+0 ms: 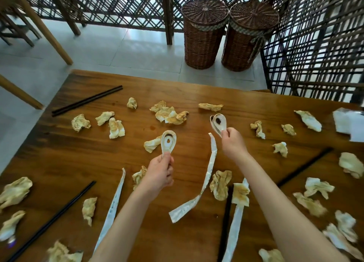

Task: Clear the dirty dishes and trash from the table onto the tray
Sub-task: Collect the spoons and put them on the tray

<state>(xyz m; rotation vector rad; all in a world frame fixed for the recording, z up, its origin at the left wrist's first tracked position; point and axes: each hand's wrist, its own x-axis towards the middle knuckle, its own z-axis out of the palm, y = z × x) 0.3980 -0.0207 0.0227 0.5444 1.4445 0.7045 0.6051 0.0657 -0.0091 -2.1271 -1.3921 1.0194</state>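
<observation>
Presently on view, item by item:

Left hand [159, 173]: fingers curled round the handle of a white soup spoon [168, 142], held above the wooden table [59, 143]; bowl faces up, brown residue inside. A second spoon seems nested under it.

Right hand [233, 141]: pinching the handles of a pair of stacked white spoons [217, 122], bowls up and pointing away; dark sauce stain in the upper bowl.

Crumpled stained napkins [170, 114]: many, scattered over the whole tabletop; a cluster lies beyond the left-hand spoon, others along the left, right and near edges.

Paper chopstick sleeves: one long strip [204, 181] lies between the two forearms; another [114, 208] to the left of the left arm; a third [234, 232] under the right forearm side, near the front edge.

Black chopsticks: one pair [86, 101] at the far left corner; one pair [53, 220] near left; one [304, 166] to the right; one [226, 218] beside the third sleeve.

Folded white paper [348, 123]: far right edge, on something metallic, only partly seen.

Two lidded wicker baskets [204, 33]: on the floor beyond the table, side by side, touching.
</observation>
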